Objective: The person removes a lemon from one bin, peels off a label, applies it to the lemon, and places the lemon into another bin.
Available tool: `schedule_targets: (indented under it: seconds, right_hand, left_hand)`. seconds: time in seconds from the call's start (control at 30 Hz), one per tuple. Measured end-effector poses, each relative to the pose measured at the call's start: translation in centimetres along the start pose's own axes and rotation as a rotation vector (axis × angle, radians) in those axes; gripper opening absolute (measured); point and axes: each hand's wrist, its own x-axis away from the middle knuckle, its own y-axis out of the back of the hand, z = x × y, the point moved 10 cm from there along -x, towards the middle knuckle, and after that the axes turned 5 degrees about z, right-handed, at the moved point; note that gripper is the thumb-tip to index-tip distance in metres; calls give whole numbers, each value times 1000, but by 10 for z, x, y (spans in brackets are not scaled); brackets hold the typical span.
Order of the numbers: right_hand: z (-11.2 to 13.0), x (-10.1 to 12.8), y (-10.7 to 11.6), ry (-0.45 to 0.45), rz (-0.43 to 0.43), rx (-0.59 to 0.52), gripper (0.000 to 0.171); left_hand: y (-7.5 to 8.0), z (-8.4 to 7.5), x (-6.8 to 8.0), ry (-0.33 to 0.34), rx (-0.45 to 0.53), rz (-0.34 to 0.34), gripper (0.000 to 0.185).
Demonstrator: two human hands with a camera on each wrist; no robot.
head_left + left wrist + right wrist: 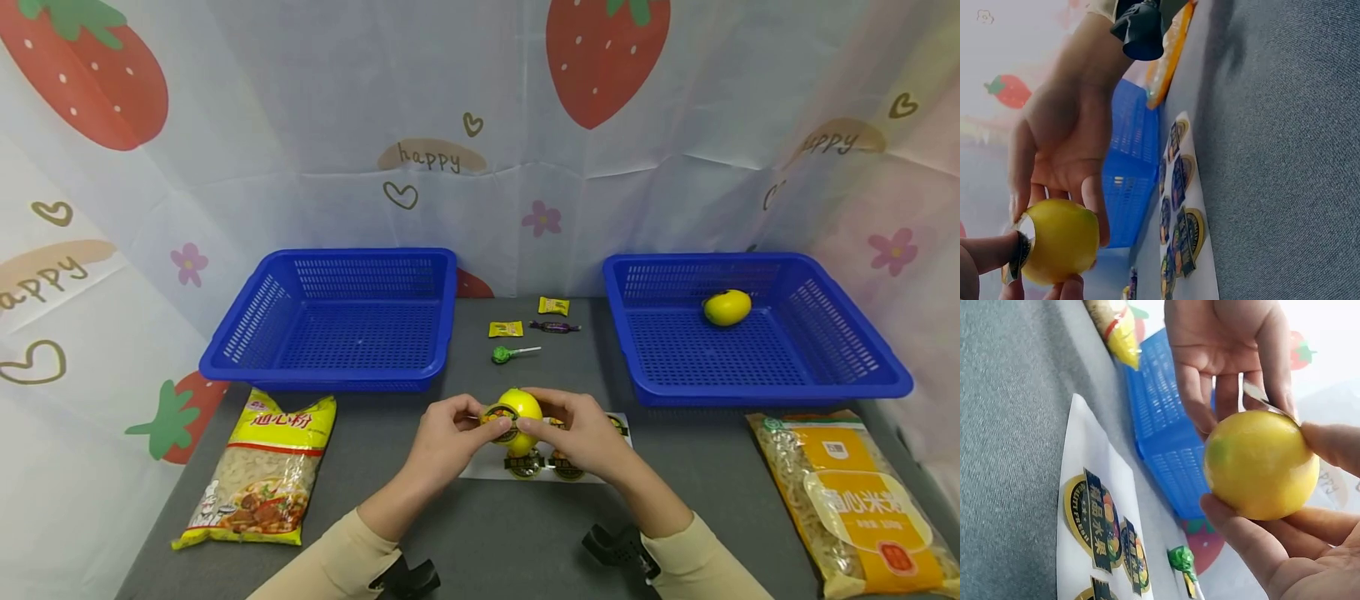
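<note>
Over the middle of the table, my right hand (583, 432) holds a yellow lemon (529, 405) between thumb and fingers. My left hand (444, 440) pinches a round black-and-gold fruit sticker (497, 413) at the lemon's left side. In the left wrist view, the left thumb lies on the sticker (1022, 250), whose pale underside meets the lemon (1063, 240). From the right wrist view, one sticker edge (1260, 395) stands away from the lemon (1260, 465); how much of it sticks is hidden. Below both hands lies a white sheet of similar stickers (480, 472).
Blue baskets stand at back left (360, 379) and back right (772, 390); the right one contains another lemon (727, 307). Between them are a green lollipop (502, 355) and several wrapped candies (506, 329). Pasta bags lie at left (258, 475) and right (862, 508).
</note>
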Motion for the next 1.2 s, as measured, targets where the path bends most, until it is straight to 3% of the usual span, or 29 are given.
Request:
schedule_targets:
  seconds: [0.47, 0.93, 1.2]
  right_hand:
    - [10, 3, -1, 89, 37, -83, 47]
    - [9, 1, -3, 66, 8, -79, 52]
    - [4, 3, -3, 43, 32, -212, 53]
  left_hand:
    - [1, -8, 0, -18, -16, -9, 24]
    - [2, -12, 1, -34, -33, -59, 23]
    - [3, -12, 0, -43, 9, -46, 23]
